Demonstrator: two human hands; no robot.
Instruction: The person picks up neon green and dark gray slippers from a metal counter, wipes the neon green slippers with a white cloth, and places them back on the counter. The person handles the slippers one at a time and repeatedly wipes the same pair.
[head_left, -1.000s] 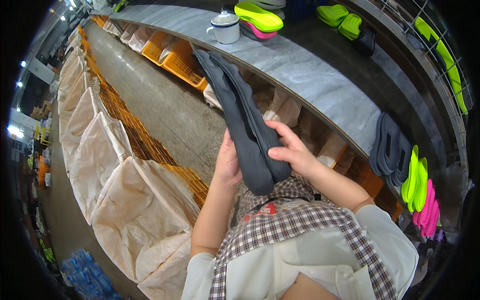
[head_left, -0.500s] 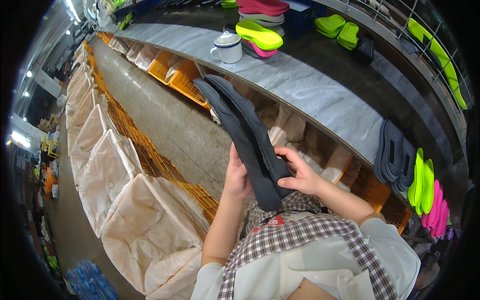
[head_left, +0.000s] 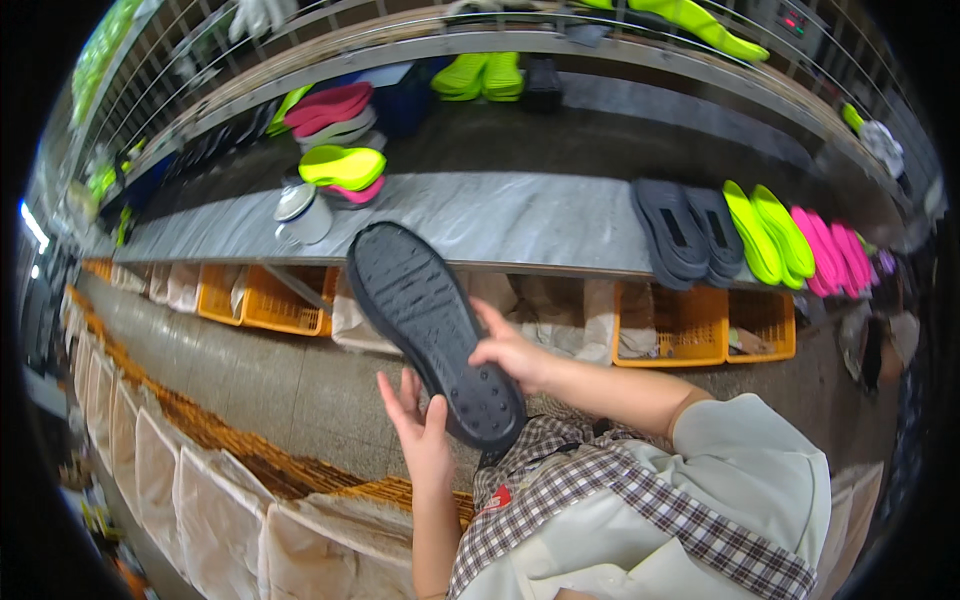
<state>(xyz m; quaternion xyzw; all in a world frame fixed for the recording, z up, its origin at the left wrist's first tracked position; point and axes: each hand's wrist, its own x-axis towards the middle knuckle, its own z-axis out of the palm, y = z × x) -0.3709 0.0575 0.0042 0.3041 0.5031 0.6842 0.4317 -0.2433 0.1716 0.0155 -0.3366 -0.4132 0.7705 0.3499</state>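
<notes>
The black, foot-shaped rubber sole (head_left: 415, 300) has been turned studs-up. It is clasped by right fingers (head_left: 487, 352); left fingers (head_left: 392, 398) are spread.

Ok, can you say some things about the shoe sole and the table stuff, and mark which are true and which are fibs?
1. The right hand has its thumb on the dark sole. True.
2. The dark sole's upturned face is completely smooth. False: the dark sole has bumps and grooves.
3. Pink soles lie to the right of a yellow-green pair. True.
4. The white mug is under the table. False: the white mug stands on top.
5. Orange crates sit under the table. True.
</notes>
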